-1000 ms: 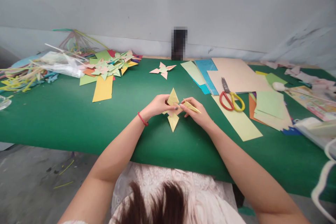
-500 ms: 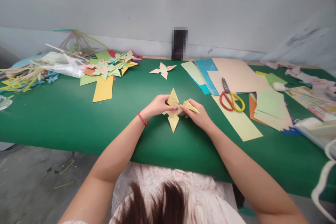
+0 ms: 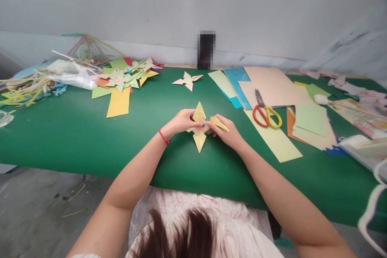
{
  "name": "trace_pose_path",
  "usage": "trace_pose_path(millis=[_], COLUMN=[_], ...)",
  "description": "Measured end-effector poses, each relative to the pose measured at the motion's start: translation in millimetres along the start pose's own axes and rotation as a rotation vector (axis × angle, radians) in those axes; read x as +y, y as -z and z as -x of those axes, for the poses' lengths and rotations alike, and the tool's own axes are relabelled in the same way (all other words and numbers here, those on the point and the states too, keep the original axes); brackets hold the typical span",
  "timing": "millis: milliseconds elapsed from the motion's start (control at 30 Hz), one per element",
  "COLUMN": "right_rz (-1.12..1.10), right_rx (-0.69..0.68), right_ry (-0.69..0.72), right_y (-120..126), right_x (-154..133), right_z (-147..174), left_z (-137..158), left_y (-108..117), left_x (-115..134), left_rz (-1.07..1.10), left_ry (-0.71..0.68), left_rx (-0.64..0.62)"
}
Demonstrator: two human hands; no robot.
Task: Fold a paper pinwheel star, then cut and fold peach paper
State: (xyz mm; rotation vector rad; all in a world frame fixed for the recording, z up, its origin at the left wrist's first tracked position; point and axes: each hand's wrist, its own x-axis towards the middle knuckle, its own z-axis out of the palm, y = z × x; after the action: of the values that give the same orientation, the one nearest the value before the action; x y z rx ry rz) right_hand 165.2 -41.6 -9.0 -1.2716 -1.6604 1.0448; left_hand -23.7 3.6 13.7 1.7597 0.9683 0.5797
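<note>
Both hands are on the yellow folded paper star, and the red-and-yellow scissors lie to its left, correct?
Not quite. The head view shows the left hand and right hand on the yellow folded paper star, but the scissors lie to its right.

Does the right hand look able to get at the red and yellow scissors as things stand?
Probably yes. The scissors lie uncovered on paper sheets just to the right of the right hand, with only flat paper between, though that hand is now pinching the yellow folded paper.

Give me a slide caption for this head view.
Both hands, left and right, fold a yellow paper star on a green table.
</note>
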Motion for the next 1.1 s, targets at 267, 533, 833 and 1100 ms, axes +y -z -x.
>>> trace_pose_path(millis=[267,533,833,1100], right_rz=[-0.003,-0.021,0.009,0.038], right_rx=[-0.023,-0.024,-0.002,0.002], right_ry=[0.0,-0.006,-0.008,0.02], right_y=[0.1,0.6,0.3,0.2], right_x=[3.3,1.9,2.3,3.7], right_z=[-0.1,-0.1,-0.7,0.0], left_z=[-0.3,0.2,0.1,0.2], left_y=[-0.8,-0.8,-1.6,-1.0], left_x=[-0.7,0.7,0.5,-0.1], left_rz=[0.003,-0.007,0.016,0.016], left_ry=[-0.002,-0.013,-0.005,-0.004], left_rx=[0.005,0.002,-0.001,-0.006])
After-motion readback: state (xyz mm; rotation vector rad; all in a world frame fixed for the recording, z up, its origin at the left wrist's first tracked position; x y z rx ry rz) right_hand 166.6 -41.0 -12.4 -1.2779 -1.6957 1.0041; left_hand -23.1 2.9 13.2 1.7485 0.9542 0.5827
